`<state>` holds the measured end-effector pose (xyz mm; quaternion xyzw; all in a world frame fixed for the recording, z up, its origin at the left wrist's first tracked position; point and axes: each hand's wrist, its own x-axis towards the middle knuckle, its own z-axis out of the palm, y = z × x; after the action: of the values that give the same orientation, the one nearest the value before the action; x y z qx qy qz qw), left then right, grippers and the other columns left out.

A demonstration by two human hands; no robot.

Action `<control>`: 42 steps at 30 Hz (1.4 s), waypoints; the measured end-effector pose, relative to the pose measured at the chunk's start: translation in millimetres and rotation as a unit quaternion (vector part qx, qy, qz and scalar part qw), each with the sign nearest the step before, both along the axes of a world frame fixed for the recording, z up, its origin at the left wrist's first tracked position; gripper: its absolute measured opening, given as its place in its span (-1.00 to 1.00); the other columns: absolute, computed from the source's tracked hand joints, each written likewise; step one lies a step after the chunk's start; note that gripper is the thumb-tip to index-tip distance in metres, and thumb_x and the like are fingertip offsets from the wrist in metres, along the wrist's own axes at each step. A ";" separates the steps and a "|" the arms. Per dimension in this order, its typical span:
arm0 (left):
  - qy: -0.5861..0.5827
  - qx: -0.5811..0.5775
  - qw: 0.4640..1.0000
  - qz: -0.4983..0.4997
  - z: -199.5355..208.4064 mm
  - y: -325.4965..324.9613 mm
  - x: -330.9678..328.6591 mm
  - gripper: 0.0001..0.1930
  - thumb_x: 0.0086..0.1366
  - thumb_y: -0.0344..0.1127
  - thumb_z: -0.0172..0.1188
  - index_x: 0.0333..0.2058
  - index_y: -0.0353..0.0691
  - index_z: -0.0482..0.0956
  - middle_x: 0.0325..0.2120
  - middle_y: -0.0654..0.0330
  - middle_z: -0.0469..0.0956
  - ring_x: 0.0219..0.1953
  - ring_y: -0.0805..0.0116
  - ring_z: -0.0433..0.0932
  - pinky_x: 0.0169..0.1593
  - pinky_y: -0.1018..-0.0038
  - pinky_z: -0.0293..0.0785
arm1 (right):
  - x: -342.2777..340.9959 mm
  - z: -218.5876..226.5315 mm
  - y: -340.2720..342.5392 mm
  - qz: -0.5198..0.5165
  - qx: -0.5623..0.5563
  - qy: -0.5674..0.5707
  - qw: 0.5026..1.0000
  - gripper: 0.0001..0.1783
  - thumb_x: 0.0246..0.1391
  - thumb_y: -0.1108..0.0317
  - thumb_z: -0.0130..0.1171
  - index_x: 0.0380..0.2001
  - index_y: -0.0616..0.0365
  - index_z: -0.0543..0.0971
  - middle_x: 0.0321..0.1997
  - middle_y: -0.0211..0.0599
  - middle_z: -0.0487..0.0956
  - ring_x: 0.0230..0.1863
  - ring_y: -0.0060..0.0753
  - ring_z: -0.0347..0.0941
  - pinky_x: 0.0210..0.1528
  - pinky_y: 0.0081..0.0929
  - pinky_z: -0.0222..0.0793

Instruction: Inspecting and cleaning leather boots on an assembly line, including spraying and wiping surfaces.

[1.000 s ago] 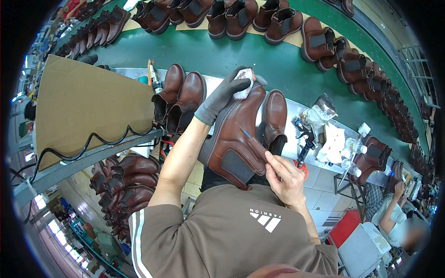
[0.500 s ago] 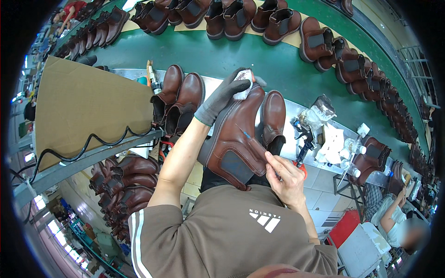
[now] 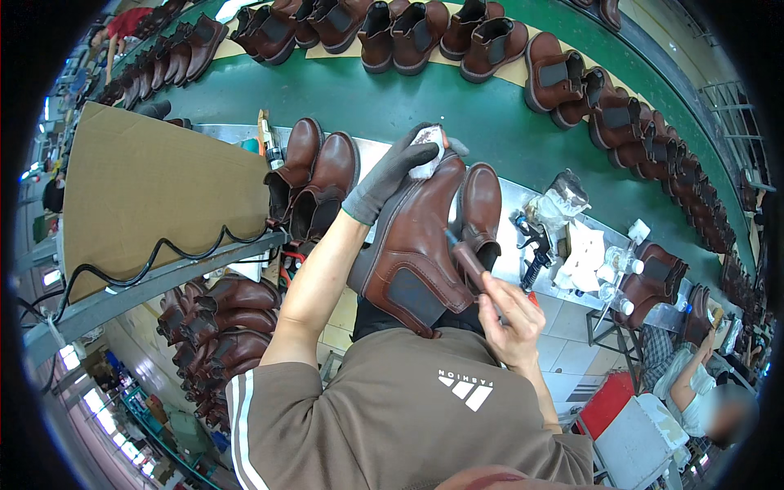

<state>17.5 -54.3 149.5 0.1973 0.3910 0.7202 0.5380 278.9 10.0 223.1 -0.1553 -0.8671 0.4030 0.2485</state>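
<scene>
"Right hand (image 3: 513, 318), fingers pinched round a brown tube (image 3: 469, 264). Movement?"

"Yes! It's swung off the boot's (image 3: 412, 233) side, blue tip now near the boot's right edge; contact looks broken."

"Left hand (image 3: 388, 175)?"

"Gloved, fingers curled over a white pad (image 3: 425, 155) at the boot's toe; green counter (image 3: 351, 94) beyond."

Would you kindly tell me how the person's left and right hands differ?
The left hand wears a grey glove; the right hand is bare. The left holds a stained white pad by the toe of a brown boot; the right holds a brown-handled tool. Both are closed on something.
</scene>
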 end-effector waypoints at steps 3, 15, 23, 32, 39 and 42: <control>-0.012 0.030 0.999 -0.012 -0.5 -0.2 1.2 -0.54 0.16 -0.13 0.12 -0.05 -0.29 0.33 -0.03 -0.01 0.38 -0.02 0.36 0.41 0.09 0.49 0.32 | -6.4 2.8 9.8 -0.037 0.003 -0.011 0.999 -0.61 -0.18 0.64 0.20 -0.16 0.23 0.56 -0.37 -0.15 0.56 -0.55 -0.45 0.47 -0.58 -0.57 0.39; -0.137 0.090 0.986 -0.014 5.2 14.2 7.7 0.03 0.02 0.43 -0.03 0.19 -0.37 0.00 0.12 -0.20 0.17 0.14 0.00 0.25 0.15 0.26 0.27 | -53.8 -29.8 13.4 0.026 0.073 -0.028 0.997 -0.38 -0.17 0.69 0.04 -0.04 -0.23 0.52 -0.15 -0.03 0.36 -0.34 -0.17 0.46 -0.39 -0.39 0.46; -0.155 0.079 0.984 -0.030 -11.5 8.0 5.8 -0.35 0.31 0.13 -0.25 0.09 -0.38 0.20 0.04 -0.20 0.28 0.10 0.09 0.31 0.13 0.35 0.30 | -73.5 -43.0 11.6 0.120 0.081 -0.061 0.988 -0.35 -0.20 0.73 -0.04 -0.09 -0.26 0.53 -0.10 -0.05 0.31 -0.20 -0.11 0.42 -0.38 -0.40 0.48; -0.229 0.017 0.973 -0.011 -3.0 7.2 3.7 -0.13 0.18 0.38 -0.28 0.18 -0.31 0.07 0.08 -0.17 0.24 0.06 0.17 0.34 0.16 0.33 0.21 | -60.1 -41.9 31.8 0.005 0.006 0.067 0.998 -0.38 -0.20 0.78 -0.13 -0.05 0.01 0.53 -0.14 -0.10 0.37 -0.18 -0.22 0.36 -0.19 -0.51 0.36; -0.026 0.010 0.998 -0.057 -21.3 11.4 -2.1 -0.41 0.29 0.08 -0.13 0.08 -0.31 0.27 -0.01 0.03 0.39 -0.05 0.30 0.43 0.03 0.47 0.34 | -49.1 -14.6 44.5 0.081 -0.103 -0.069 0.989 -0.18 -0.21 0.60 -0.02 0.24 -0.08 0.16 -0.39 -0.11 0.49 -0.46 -0.24 0.46 -0.31 -0.42 0.40; -0.013 0.004 0.998 -0.060 -15.8 16.6 7.1 -0.41 0.25 0.02 -0.06 0.02 -0.43 0.32 0.04 -0.10 0.31 0.06 0.25 0.35 0.13 0.42 0.26 | -63.9 1.5 51.5 0.112 -0.151 -0.157 0.970 -0.10 -0.26 0.49 0.03 0.27 -0.11 0.07 -0.60 -0.09 0.47 -0.61 -0.10 0.42 -0.42 -0.31 0.36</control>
<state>24.6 -37.7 133.7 0.2136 0.3685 0.6909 0.5841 215.0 61.5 224.6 -0.1541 -0.8362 0.5251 0.0367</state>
